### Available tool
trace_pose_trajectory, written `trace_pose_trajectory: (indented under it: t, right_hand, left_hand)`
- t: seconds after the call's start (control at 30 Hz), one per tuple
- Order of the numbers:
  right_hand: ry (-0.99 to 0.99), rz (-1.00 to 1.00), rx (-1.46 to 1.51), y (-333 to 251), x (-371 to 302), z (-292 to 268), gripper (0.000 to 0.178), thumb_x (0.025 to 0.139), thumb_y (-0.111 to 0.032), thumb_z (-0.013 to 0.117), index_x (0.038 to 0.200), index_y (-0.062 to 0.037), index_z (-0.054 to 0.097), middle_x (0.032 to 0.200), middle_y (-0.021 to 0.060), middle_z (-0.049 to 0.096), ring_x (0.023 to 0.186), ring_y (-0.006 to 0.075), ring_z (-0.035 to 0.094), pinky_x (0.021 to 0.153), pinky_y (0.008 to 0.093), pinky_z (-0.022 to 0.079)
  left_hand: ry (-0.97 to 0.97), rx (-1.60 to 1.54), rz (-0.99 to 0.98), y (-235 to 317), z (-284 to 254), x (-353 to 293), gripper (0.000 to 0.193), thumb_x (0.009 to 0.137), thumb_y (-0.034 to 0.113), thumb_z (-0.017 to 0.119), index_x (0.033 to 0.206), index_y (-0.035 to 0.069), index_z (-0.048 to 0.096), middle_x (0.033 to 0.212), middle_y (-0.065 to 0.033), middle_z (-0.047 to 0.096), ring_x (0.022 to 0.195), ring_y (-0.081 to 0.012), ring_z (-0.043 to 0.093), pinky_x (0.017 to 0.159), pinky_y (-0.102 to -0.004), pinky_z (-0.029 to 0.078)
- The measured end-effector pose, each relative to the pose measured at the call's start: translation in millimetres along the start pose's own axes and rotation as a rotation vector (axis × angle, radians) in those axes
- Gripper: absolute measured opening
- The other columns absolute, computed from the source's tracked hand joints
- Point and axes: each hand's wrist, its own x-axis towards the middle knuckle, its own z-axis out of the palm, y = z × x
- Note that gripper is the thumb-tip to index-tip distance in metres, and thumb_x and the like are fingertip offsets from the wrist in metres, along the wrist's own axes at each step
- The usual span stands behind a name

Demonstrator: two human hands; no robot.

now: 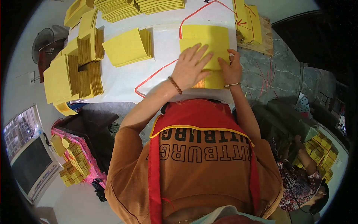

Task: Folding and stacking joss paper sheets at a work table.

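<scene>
Apron: red with yellow trim, right up against the near edge of the surface (164, 43).
Left hand (190, 69): fingers spread wide and lying flat on top of the pack, not pinching anything.
Right hand (234, 69): at the pack's right edge, thumb over the top, fingers half curled; honestly can't tell if they've got hold of it.
Pack (205, 33): yellow sheets, sitting at the right end of the surface, under the left hand.
String (154, 75): red, loops out from the pack's left side.
Loose stack (126, 46): yellow too, slightly fanned, mid-surface.
Left piles (59, 80): bunched along the left edge.
Far piles (117, 11): way over at the far side.
</scene>
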Motion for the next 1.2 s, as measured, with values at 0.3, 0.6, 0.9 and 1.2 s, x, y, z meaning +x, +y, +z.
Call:
trace_pose_trajectory:
  t: [0.3, 0.6, 0.9, 1.2]
  right_hand:
    - [0.217, -0.491, -0.577, -9, -26, -5, 0.049, 0.08, -0.031, 0.059, 0.122, -0.0114, 0.045, 0.127, 0.0122, 0.045, 0.115, 0.028, 0.045, 0.09, 0.0472, 0.034]
    - [-0.261, -0.599, -0.488, 48, -6, 6, 0.055, 0.09, -0.04, 0.039, 0.134, -0.0078, 0.033, 0.14, 0.0084, 0.03, 0.13, 0.0279, 0.026, 0.104, 0.0506, 0.017]
    - [-0.007, -0.196, 0.494, 14, -32, -16, 0.044, 0.095, -0.023, 0.034, 0.134, -0.0021, 0.032, 0.137, 0.0123, 0.034, 0.122, 0.0242, 0.038, 0.099, 0.0384, 0.031]
    - [0.025, -0.172, 0.547, 35, -41, -10, 0.037, 0.094, -0.016, 0.04, 0.127, 0.001, 0.039, 0.125, 0.0118, 0.046, 0.111, 0.0221, 0.046, 0.093, 0.035, 0.038]
  left_hand:
    - [-0.17, 0.168, -0.003, -8, 33, -14, 0.061, 0.084, 0.046, 0.049, 0.133, 0.013, 0.035, 0.138, -0.0102, 0.032, 0.126, -0.0297, 0.029, 0.103, -0.0455, 0.023]
    - [-0.196, 0.444, 0.123, 2, 44, 8, 0.05, 0.08, 0.027, 0.053, 0.121, -0.001, 0.046, 0.117, -0.0206, 0.048, 0.105, -0.0305, 0.047, 0.082, -0.0416, 0.041]
    - [0.337, -0.491, -0.042, -39, -79, -11, 0.043, 0.077, 0.003, 0.049, 0.12, 0.009, 0.052, 0.106, -0.0134, 0.06, 0.093, -0.0271, 0.059, 0.076, -0.0347, 0.048]
    - [0.353, 0.529, -0.216, -161, -88, -120, 0.051, 0.07, 0.002, 0.054, 0.121, 0.012, 0.052, 0.117, -0.009, 0.056, 0.105, -0.0248, 0.052, 0.086, -0.0366, 0.039]
